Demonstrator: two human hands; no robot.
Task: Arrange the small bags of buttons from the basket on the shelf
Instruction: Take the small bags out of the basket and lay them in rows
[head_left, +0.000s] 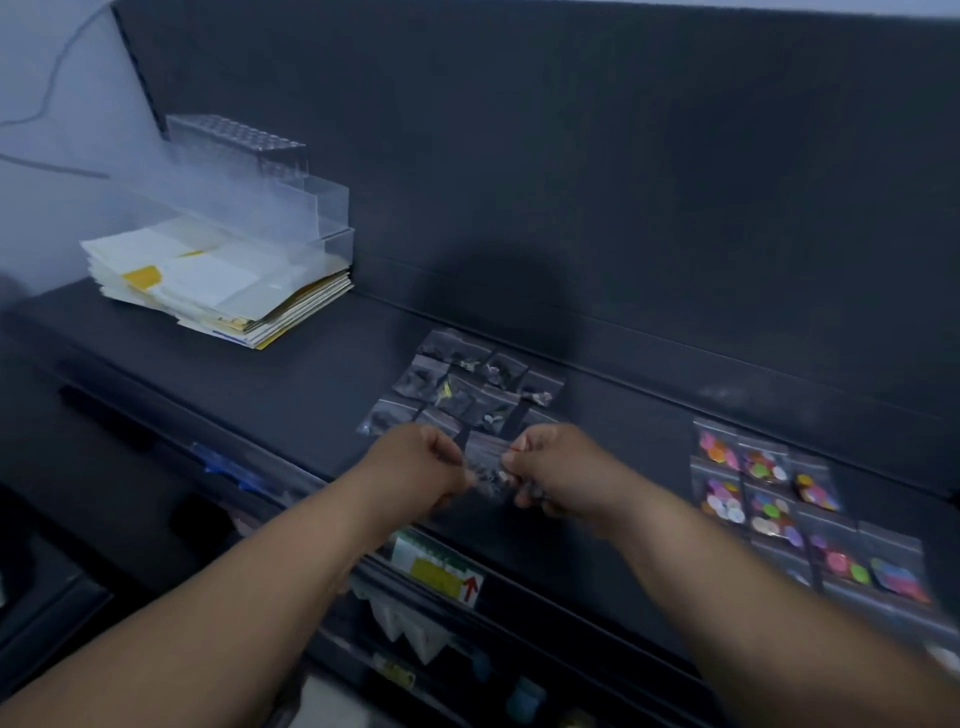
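Head view: a small bag of dark buttons (485, 464) is pinched by fingers of left hand (422, 467) and right hand (558, 470), probably to be laid flat at the near edge of the dark-button bags (467, 387) on the shelf (311, 384).

dim, bluish | soft motion blur | wide-angle bending at edges
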